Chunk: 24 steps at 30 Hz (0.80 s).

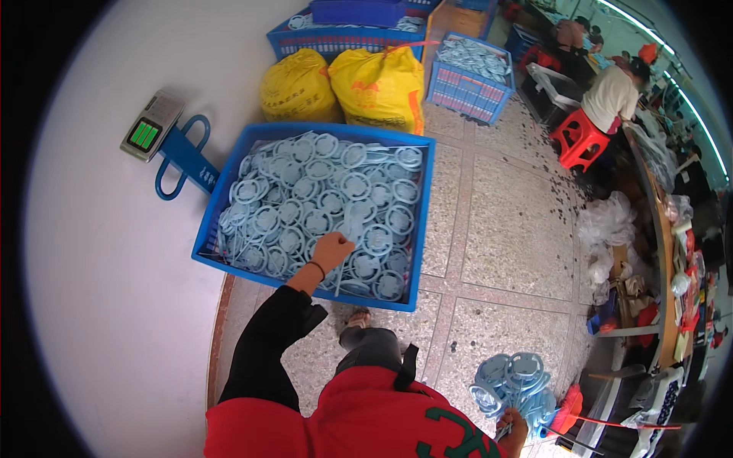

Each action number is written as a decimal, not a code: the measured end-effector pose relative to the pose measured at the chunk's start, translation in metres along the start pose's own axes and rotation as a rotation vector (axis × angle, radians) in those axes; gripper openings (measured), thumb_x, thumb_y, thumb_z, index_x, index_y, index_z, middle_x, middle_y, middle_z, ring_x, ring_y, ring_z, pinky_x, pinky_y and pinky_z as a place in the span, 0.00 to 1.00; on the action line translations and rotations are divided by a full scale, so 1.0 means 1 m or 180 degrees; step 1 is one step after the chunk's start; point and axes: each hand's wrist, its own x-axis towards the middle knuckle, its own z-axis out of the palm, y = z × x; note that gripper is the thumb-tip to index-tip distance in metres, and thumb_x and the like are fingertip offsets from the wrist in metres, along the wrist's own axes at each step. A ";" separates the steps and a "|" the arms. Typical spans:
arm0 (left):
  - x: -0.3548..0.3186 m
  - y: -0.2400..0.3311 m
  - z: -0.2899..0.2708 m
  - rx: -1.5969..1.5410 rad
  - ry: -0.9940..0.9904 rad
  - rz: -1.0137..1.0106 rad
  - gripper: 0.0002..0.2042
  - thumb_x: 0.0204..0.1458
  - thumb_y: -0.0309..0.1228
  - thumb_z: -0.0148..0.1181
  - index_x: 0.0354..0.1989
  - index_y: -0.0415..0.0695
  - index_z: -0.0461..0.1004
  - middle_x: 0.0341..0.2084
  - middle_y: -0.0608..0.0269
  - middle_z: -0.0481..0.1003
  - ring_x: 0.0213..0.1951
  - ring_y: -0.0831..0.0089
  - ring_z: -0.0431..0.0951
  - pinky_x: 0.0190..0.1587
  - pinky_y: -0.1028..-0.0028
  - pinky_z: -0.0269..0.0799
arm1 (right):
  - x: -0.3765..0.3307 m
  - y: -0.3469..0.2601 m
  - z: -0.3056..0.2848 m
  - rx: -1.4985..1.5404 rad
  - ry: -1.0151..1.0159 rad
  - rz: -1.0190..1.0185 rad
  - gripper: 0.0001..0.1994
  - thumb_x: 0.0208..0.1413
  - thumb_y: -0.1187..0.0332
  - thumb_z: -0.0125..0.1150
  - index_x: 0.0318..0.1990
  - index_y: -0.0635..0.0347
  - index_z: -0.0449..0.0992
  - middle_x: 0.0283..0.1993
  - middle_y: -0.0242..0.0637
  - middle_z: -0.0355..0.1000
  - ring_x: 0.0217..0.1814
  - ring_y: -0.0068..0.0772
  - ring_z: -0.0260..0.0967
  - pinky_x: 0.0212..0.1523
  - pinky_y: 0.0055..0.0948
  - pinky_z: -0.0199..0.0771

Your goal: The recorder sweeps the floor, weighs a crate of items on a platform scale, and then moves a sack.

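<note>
A blue plastic crate (422, 229) full of light-blue round plastic pieces with thin stems (305, 189) stands in front of me. My left hand (332, 252) reaches over its near side, fingers closed around the stem of one light-blue round plastic piece (353, 226). That piece's disc points away from me, slightly blurred. Low at the right, my right hand (514, 429) is closed on the stems of a bunch of the same pieces (525, 368), their discs fanned out above the fingers.
Under the crate sits a platform scale with a lit display (143, 136). Yellow sacks (376, 88) and another filled crate (469, 90) stand beyond. To the right, a person (613, 95) sits on a red stool (582, 137) near a cluttered workbench (663, 252). A white wall (114, 290) bounds the left.
</note>
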 end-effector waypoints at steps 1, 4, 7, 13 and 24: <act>-0.003 0.000 0.010 0.0216 -0.0001 0.0137 0.12 0.44 0.37 0.58 0.27 0.39 0.71 0.16 0.61 0.69 0.19 0.70 0.69 0.24 0.69 0.65 | -0.006 0.005 -0.006 0.0156 0.0087 0.0250 0.21 0.59 0.54 0.38 0.28 0.63 0.69 0.20 0.32 0.64 0.21 0.28 0.62 0.20 0.27 0.60; -0.017 0.008 0.040 0.0381 -0.0178 0.0191 0.13 0.42 0.38 0.60 0.26 0.39 0.71 0.18 0.59 0.71 0.23 0.67 0.71 0.27 0.67 0.67 | -0.008 0.023 -0.026 0.1298 0.0376 0.1445 0.17 0.60 0.59 0.38 0.24 0.59 0.65 0.18 0.29 0.59 0.17 0.24 0.56 0.17 0.24 0.56; -0.021 0.030 0.067 0.0339 -0.0357 0.0169 0.14 0.41 0.39 0.60 0.26 0.39 0.71 0.21 0.58 0.72 0.25 0.66 0.71 0.29 0.66 0.67 | 0.001 0.062 -0.037 0.3398 0.0922 0.3289 0.13 0.58 0.67 0.42 0.21 0.51 0.58 0.15 0.25 0.50 0.15 0.16 0.46 0.13 0.17 0.48; 0.009 0.069 0.115 0.0536 -0.0011 0.0286 0.11 0.41 0.35 0.59 0.25 0.40 0.71 0.20 0.57 0.73 0.24 0.61 0.72 0.30 0.66 0.68 | 0.035 0.182 -0.079 0.2753 -0.0690 0.2543 0.05 0.56 0.69 0.46 0.33 0.59 0.66 0.23 0.28 0.59 0.24 0.22 0.56 0.24 0.20 0.61; 0.114 -0.025 0.244 0.1773 -0.0182 -0.1334 0.14 0.48 0.33 0.49 0.40 0.41 0.74 0.42 0.50 0.73 0.46 0.55 0.73 0.47 0.62 0.70 | 0.395 0.068 -0.169 0.0397 -0.1260 0.1559 0.04 0.56 0.69 0.45 0.33 0.57 0.66 0.24 0.28 0.58 0.25 0.23 0.55 0.25 0.20 0.60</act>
